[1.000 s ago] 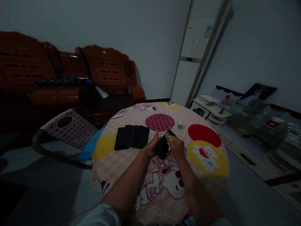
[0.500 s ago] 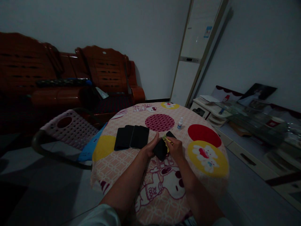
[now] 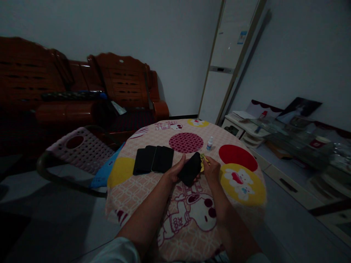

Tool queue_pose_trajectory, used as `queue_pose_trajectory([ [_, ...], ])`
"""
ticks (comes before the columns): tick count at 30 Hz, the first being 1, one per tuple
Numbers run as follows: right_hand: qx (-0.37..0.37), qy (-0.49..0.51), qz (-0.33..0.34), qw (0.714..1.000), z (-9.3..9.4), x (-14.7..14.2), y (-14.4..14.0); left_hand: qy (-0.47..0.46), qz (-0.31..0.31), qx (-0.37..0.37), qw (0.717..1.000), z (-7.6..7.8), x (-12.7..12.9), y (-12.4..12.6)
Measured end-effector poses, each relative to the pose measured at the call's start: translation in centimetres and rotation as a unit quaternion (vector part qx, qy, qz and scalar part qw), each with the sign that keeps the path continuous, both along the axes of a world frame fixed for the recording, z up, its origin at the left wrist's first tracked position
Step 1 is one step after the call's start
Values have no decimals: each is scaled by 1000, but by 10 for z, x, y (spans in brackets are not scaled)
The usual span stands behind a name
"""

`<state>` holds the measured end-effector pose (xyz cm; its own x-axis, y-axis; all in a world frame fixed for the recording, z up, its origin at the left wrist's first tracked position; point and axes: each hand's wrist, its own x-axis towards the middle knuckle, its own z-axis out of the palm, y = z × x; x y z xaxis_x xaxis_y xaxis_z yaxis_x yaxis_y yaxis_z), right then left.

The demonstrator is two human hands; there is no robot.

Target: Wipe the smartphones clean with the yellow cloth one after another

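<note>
My left hand [image 3: 176, 171] grips a black phone [image 3: 189, 169] by its left side and holds it tilted above the table. Pinched in my right hand [image 3: 212, 170] is a crumpled yellow cloth [image 3: 203, 162], which sits against the phone's right edge. Whether the cloth also reaches behind the phone is hidden. Several flat black devices [image 3: 162, 159] lie overlapping to the left of my left hand. Beyond my right hand stands a small white bottle [image 3: 210, 144] with a blue label.
A patterned cloth covers the round table [image 3: 189, 243]. At the left is a woven chair [image 3: 82, 149] with a blue packet [image 3: 106, 171] on it. Wooden seats [image 3: 123, 80] line the back wall, and a low cabinet [image 3: 290, 182] stands to the right.
My right hand has moved right with the yellow cloth, from the phone's face to its right edge. The phone's black face is now largely uncovered. My left hand stays nearly still.
</note>
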<state>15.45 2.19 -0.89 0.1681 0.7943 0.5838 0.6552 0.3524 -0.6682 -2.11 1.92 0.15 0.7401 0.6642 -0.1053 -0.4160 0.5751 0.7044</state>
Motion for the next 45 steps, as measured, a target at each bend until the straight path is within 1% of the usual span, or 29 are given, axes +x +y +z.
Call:
queue_pose_trajectory([
  [3, -4, -4, 9, 1000, -2, 0, 1, 3, 27, -4, 1000, -1, 0, 2],
  [7, -28, 7, 24, 999, -2, -4, 0, -2, 42, -12, 999, -4, 0, 5],
  [10, -40, 15, 44, 998, -3, -7, -1, 3, 70, -47, 996, -6, 0, 7],
  [13, -53, 37, 86, 994, -2, -10, -3, 9, 123, -87, 988, -7, -1, 10],
  [15, -61, 64, 110, 990, -1, -12, -4, 20, 183, -97, 978, -7, -1, 12],
  [17, -63, 84, 121, 987, 0, -14, -5, 40, 245, -91, 964, -9, -1, 15],
  [19, -62, 94, 119, 987, 2, -15, -5, 59, 280, -74, 955, -10, -2, 17],
  [22, -56, 108, 105, 987, 2, -16, -6, 62, 296, -46, 952, -11, -2, 18],
  [24, -53, 120, 111, 985, 1, -19, -7, 49, 306, -31, 950, -12, -1, 17],
  [29, -44, 138, 170, 975, -2, -29, -12, 35, 311, -17, 950, -13, -2, 19],
  [32, -45, 142, 180, 972, -3, -32, -13, 35, 304, -14, 952, -14, -3, 19],
  [34, -46, 144, 171, 974, -2, -31, -12, 34, 284, -2, 958, -15, -4, 19],
  [40, -38, 161, 115, 980, 3, -20, -8, 29, 197, 37, 979, -15, -5, 15],
  [45, -24, 167, 65, 984, 6, -13, -6, 18, 155, 50, 987, -11, -4, 10],
])
